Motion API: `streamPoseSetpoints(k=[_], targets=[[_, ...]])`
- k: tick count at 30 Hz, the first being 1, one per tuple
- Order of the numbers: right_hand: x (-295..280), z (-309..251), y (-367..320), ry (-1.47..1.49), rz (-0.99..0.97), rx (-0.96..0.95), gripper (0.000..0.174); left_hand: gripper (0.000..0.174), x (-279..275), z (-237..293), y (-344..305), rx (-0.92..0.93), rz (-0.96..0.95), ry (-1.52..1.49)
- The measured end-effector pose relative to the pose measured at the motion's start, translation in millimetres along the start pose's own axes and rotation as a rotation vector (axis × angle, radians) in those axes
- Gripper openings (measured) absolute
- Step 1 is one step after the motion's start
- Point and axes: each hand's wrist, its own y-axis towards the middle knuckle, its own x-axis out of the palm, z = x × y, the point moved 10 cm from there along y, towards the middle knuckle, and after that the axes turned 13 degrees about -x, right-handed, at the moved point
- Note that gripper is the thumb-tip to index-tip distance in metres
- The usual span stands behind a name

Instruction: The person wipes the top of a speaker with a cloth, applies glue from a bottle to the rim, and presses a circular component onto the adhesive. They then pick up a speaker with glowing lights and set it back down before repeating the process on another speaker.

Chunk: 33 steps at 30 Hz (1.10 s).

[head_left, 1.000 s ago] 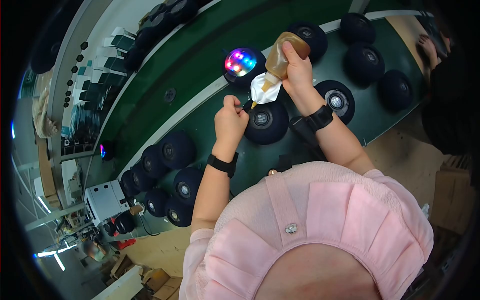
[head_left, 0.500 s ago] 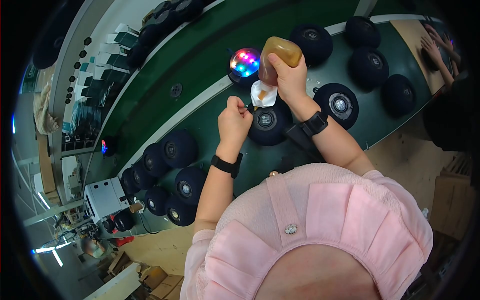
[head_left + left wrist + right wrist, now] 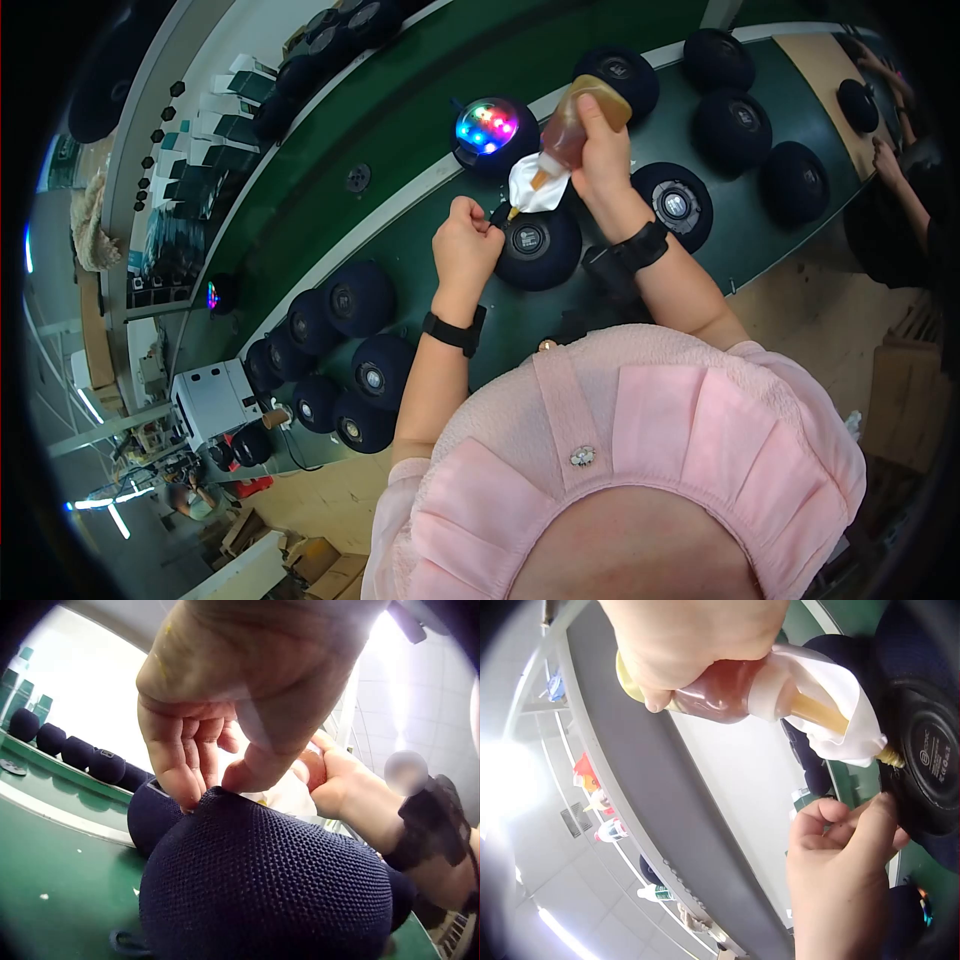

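Observation:
A round speaker in navy mesh fabric rests on the green bench, its black printed base facing up. My left hand pinches the fabric edge at the base's rim between thumb and fingers. My right hand grips a squeeze bottle of amber liquid, tilted nozzle-down. White cloth wraps the nozzle. The yellowish nozzle tip points at the rim, close beside my left fingertips.
A speaker with colourful lights stands just beyond the work. Several navy speakers line the bench left and right. One with an exposed ring sits by my right wrist. Another person's hand is at the far right.
The bottle swung more upright, then tilted back to the right, its nozzle staying near the rim. My left hand keeps its pinch. At far right, the other person's hands moved and a dark round piece shows.

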Motion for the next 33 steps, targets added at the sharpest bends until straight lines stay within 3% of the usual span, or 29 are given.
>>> streamPoseSetpoints(k=[4,6,9,11,12,14,21,23,24,25,27,33], targets=[[-21,-4,14,0.12,0.102,0.131,0.039,0.023,-3,3,-15,-0.044,-0.057,0.115],[-26,-7,9,0.201,0.243,0.264,0.048,0.024,-4,8,-17,-0.057,-0.107,0.156],[-28,-17,11,0.197,0.224,0.268,0.052,0.024,3,9,-19,-0.084,-0.17,0.294],[-28,-18,12,0.195,0.189,0.241,0.052,0.019,-8,60,-32,0.473,0.047,0.101],[-26,-19,10,0.196,0.182,0.247,0.051,0.019,-5,59,-28,0.472,0.051,0.098],[-24,-18,9,0.196,0.169,0.25,0.051,0.017,20,70,-35,0.654,-0.19,0.112],[-15,-27,6,0.048,0.005,0.087,0.04,0.023,27,66,-26,0.723,-0.178,0.212],[-3,-37,4,-0.017,-0.063,0.014,0.038,0.03,26,40,0,0.316,-0.313,-0.056],[7,-45,0,-0.034,-0.103,-0.021,0.036,0.034,27,31,6,0.2,-0.335,-0.061],[15,-50,-2,-0.051,-0.143,-0.058,0.034,0.034,26,29,6,0.198,-0.335,-0.061],[21,-46,-4,-0.059,-0.181,-0.056,0.035,0.036,33,0,11,-0.084,-0.391,-0.089],[31,-29,-19,-0.158,-0.219,-0.096,0.042,0.038,42,-20,7,-0.165,-0.396,-0.302]])
